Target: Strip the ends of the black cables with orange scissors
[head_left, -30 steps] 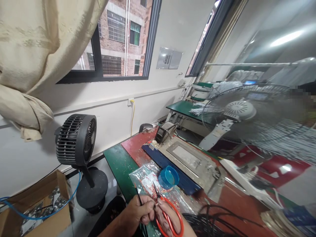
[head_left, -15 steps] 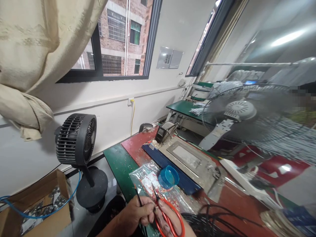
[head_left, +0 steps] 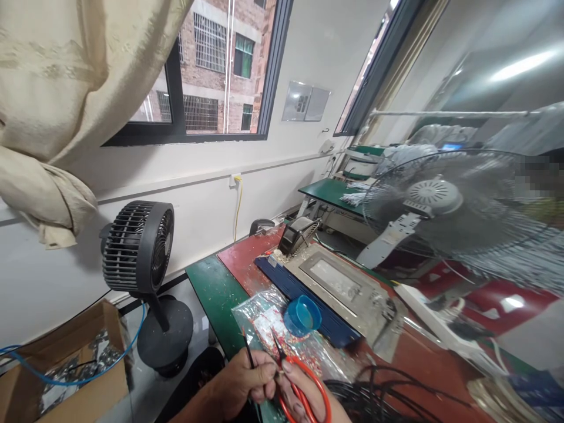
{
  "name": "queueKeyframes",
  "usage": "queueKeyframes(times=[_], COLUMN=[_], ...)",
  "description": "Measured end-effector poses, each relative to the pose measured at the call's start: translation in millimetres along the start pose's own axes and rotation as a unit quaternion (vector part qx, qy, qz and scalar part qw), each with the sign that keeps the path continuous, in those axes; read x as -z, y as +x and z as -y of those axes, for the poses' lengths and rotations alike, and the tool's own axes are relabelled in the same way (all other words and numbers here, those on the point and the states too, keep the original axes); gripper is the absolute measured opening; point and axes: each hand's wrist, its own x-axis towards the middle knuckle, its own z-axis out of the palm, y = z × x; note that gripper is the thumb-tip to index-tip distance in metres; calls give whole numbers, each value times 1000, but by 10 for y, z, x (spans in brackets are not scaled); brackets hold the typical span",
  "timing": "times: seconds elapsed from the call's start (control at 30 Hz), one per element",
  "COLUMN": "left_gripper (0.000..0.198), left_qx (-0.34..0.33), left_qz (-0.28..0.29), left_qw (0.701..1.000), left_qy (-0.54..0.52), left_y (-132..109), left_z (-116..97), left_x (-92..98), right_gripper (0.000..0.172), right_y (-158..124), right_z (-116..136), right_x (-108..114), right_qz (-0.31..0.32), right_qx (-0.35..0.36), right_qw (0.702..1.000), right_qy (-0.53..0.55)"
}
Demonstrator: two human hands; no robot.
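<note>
My left hand point(head_left: 244, 382) sits at the bottom edge, its fingers pinched on a thin black wire point(head_left: 247, 352) that sticks upward. My right hand point(head_left: 308, 399), mostly cut off by the frame, grips red-handled scissors point(head_left: 304, 390) whose blades point up beside the wire. Both hands hover over a clear plastic bag of small red and white parts point(head_left: 282, 332). A blue round lid point(head_left: 302, 316) lies on the bag just beyond the hands.
A grey metal machine point(head_left: 339, 282) stands on the red and green bench point(head_left: 211, 294). A bundle of black cables point(head_left: 379, 393) lies to the right. A large standing fan point(head_left: 445, 205) fills the right side. On the floor stand a small black fan point(head_left: 138, 247) and a cardboard box point(head_left: 66, 376).
The view has shifted slightly; the hands, wire and scissors stay almost where they were.
</note>
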Motion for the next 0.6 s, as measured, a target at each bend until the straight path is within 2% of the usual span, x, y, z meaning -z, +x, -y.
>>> queueKeyframes(times=[0.17, 0.6], left_gripper=[37, 34], left_qx=[3, -31], left_qz=[-3, 1], left_qw=[1000, 1000], left_qy=[2, -2], left_y=[0, -4], left_z=[21, 59], left_x=[20, 20], right_gripper=[50, 51], right_y=[2, 36], right_z=[-29, -12], right_x=[21, 3], right_qz=[4, -32], right_qx=[4, 12], right_qw=[1000, 999], right_qy=[4, -36])
